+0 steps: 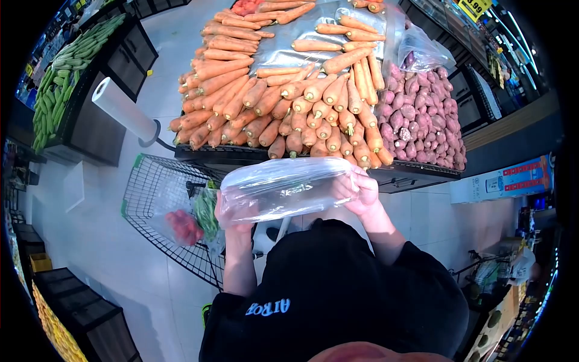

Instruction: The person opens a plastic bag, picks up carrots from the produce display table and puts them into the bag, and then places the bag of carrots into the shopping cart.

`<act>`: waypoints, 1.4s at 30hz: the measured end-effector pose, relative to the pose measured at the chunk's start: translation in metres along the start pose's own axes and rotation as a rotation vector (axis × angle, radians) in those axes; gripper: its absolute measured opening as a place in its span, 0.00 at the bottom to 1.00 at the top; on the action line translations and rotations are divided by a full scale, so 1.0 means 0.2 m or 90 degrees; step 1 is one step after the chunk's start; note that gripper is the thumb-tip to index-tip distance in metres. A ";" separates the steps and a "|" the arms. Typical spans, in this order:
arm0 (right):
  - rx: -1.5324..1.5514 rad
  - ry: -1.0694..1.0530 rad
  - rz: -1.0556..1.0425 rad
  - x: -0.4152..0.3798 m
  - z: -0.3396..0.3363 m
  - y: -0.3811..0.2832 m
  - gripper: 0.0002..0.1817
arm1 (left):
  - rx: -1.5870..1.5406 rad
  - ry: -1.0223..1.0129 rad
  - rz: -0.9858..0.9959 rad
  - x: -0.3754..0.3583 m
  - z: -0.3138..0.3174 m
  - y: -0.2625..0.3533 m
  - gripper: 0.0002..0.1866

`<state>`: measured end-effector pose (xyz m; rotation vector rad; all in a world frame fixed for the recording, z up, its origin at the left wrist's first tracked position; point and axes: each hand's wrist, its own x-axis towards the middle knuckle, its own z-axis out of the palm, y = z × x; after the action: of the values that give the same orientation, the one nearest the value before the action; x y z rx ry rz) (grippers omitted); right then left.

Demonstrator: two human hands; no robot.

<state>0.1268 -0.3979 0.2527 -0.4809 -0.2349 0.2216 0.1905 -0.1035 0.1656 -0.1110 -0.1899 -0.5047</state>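
A clear plastic bag (286, 190) is stretched sideways between my hands in front of the produce stand. My right hand (363, 192) is closed on the bag's right end. At the other end, my left hand (232, 218) grips the bag, its fingers partly hidden behind the shiny film. Just beyond the bag lies a large pile of orange carrots (265, 105), thick ends facing me. No produce shows inside the bag.
Purple sweet potatoes (416, 117) sit right of the carrots. A bag roll (123, 111) stands at the stand's left corner. Below it is a wire shopping cart (142, 208) holding bagged red produce (184, 227) and green vegetables (206, 212). A carton (506, 181) stands at right.
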 end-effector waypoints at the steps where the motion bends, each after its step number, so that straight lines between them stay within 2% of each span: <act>1: -0.027 0.170 0.020 0.04 0.07 0.01 0.21 | -0.075 -0.105 -0.040 -0.01 -0.03 0.02 0.30; 2: -0.055 0.339 0.041 0.06 0.16 0.02 0.21 | -0.009 -0.026 -0.013 -0.06 -0.07 0.05 0.30; 3: -0.089 0.339 0.072 0.04 0.12 0.02 0.20 | 0.059 0.056 0.006 -0.11 -0.10 0.08 0.31; 4: -0.123 0.338 0.104 0.02 0.08 0.02 0.20 | 0.215 0.095 0.038 -0.13 -0.15 0.10 0.31; 5: -0.157 0.334 0.135 0.00 0.04 0.02 0.20 | 0.218 0.085 0.026 -0.15 -0.19 0.13 0.33; 8: -0.217 0.099 0.237 0.00 -0.09 0.01 0.21 | 0.271 0.083 -0.041 -0.17 -0.13 0.17 0.38; 9: -0.283 0.109 0.227 0.02 -0.08 0.01 0.20 | 0.318 0.102 -0.085 -0.18 -0.10 0.20 0.40; 10: -0.348 0.118 0.216 0.04 -0.05 0.01 0.19 | 0.282 0.067 -0.168 -0.18 -0.16 0.32 0.38; 11: -0.405 0.121 0.198 0.08 0.00 -0.01 0.18 | 0.400 0.134 -0.156 -0.20 -0.24 0.35 0.37; 13: -0.522 0.132 0.165 0.16 0.15 -0.05 0.17 | 0.633 0.270 -0.128 -0.12 -0.06 0.28 0.34; 15: -0.653 0.190 -0.032 0.24 0.22 -0.07 0.14 | 0.907 0.421 -0.099 -0.18 -0.11 0.29 0.31; 17: -0.943 0.131 -0.166 0.31 0.27 -0.17 0.12 | 0.988 0.491 -0.128 -0.26 -0.15 0.30 0.28; 18: -1.020 0.098 -0.297 0.37 0.35 -0.18 0.11 | 0.951 0.487 -0.133 -0.30 -0.14 0.29 0.26; 21: -1.245 -0.032 -0.542 0.58 0.33 -0.18 0.09 | 0.913 0.500 -0.144 -0.40 -0.16 0.25 0.24; 24: -1.275 -0.096 -0.585 0.87 0.22 -0.10 0.09 | 0.923 0.517 -0.165 -0.46 -0.22 0.16 0.23; 29: -1.394 0.001 -0.343 1.21 -0.39 0.11 0.14 | 0.936 0.517 -0.243 -0.44 -0.31 0.00 0.23; 31: -1.403 -0.001 -0.246 1.23 -0.49 0.15 0.21 | 0.990 0.443 -0.251 -0.44 -0.40 -0.04 0.24; 32: -1.390 -0.023 -0.331 1.21 -0.48 0.17 0.22 | 0.982 0.493 -0.327 -0.37 -0.30 -0.07 0.25; 33: -1.375 -0.045 -0.414 1.18 -0.47 0.19 0.24 | 1.015 0.493 -0.346 -0.32 -0.25 -0.10 0.25; 35: -1.374 -0.055 -0.373 1.14 -0.43 0.18 0.27 | 0.968 0.469 -0.312 -0.28 -0.32 -0.09 0.24; 38: -1.384 -0.045 -0.388 1.11 -0.45 0.16 0.29 | 1.059 0.429 -0.374 -0.13 -0.30 -0.06 0.23; 41: -1.388 -0.038 -0.335 1.03 -0.39 0.15 0.31 | 1.165 0.381 -0.301 -0.01 -0.32 -0.05 0.22; 42: -1.391 -0.039 -0.302 1.01 -0.38 0.15 0.32 | 1.153 0.400 -0.285 0.05 -0.31 -0.05 0.19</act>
<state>0.3338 -0.3517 0.2075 -2.5359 -0.5930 -0.6367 0.2038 -0.1253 0.1086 1.8706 0.0062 -0.6217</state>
